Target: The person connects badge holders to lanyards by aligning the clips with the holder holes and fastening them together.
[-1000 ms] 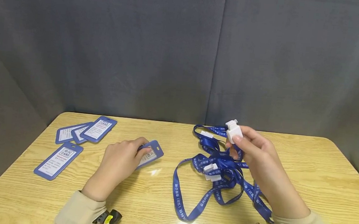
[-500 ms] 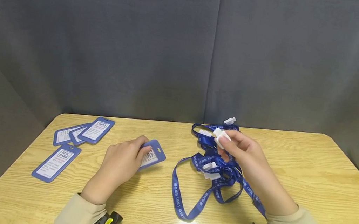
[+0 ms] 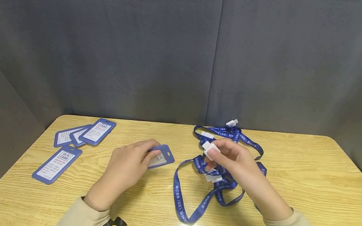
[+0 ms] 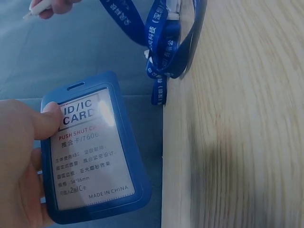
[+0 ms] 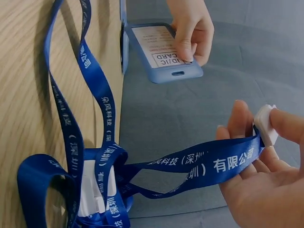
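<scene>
My left hand (image 3: 132,160) pinches a blue ID card holder (image 4: 95,147) by its long edge, thumb over the printed insert. The holder's slotted end points toward my right hand (image 3: 233,158). Between thumb and fingers, my right hand pinches the white plastic clip (image 5: 266,124) of a blue lanyard (image 5: 209,164). From that clip the printed strap runs across my fingers to a tangled pile of blue lanyards (image 3: 196,215) on the table. A gap separates the clip from the card holder. Part of the pile lies hidden behind my right hand in the head view.
Several blue card holders lie at the left of the wooden table (image 3: 316,180), three overlapping near the back and a single card holder (image 3: 57,164) in front. Another white clip (image 3: 232,123) sits at the pile's far end. A dark grey curtain (image 3: 141,53) hangs behind the table.
My right hand has moved left and toward me with the white clip, uncovering the lanyards at the back. My left hand has shifted slightly right with the card holder.
</scene>
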`<move>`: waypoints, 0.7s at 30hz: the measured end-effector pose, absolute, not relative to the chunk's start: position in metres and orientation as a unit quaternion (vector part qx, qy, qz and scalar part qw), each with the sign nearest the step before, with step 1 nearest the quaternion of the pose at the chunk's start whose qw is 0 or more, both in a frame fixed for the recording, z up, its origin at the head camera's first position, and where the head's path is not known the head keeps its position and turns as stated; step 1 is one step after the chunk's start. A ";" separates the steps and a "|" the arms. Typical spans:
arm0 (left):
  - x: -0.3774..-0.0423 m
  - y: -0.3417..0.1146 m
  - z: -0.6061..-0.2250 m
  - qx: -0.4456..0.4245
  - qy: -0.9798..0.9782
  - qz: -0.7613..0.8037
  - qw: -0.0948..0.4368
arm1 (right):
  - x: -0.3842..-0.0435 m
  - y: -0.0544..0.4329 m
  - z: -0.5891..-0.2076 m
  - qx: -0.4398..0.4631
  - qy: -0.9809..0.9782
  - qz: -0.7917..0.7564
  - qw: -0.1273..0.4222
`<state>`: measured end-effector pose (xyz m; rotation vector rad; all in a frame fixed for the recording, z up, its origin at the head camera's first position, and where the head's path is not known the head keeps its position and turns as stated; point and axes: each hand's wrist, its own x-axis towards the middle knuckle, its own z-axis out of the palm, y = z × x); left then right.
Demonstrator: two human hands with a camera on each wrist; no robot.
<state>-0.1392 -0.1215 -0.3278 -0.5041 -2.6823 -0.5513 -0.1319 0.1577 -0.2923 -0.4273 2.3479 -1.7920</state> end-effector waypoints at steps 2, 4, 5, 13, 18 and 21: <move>-0.139 -0.120 -0.328 -0.181 -0.948 -0.193 0.178 | -0.133 0.157 -0.294 -0.140 0.789 -0.592 0.081; -0.138 -0.119 -0.328 -0.184 -0.948 -0.191 0.176 | -0.134 0.155 -0.297 -0.140 0.794 -0.585 0.082; -0.137 -0.118 -0.328 -0.185 -0.948 -0.191 0.174 | -0.135 0.154 -0.298 -0.141 0.796 -0.583 0.081; -0.129 -0.110 -0.323 -0.166 -0.951 -0.205 0.163 | -0.133 0.147 -0.301 -0.163 0.842 -0.513 0.032; -0.129 -0.102 -0.320 -0.165 -0.949 -0.218 0.160 | -0.127 0.144 -0.298 -0.166 0.864 -0.476 0.003; -0.131 -0.099 -0.321 -0.169 -0.948 -0.216 0.162 | -0.126 0.144 -0.298 -0.167 0.873 -0.458 -0.014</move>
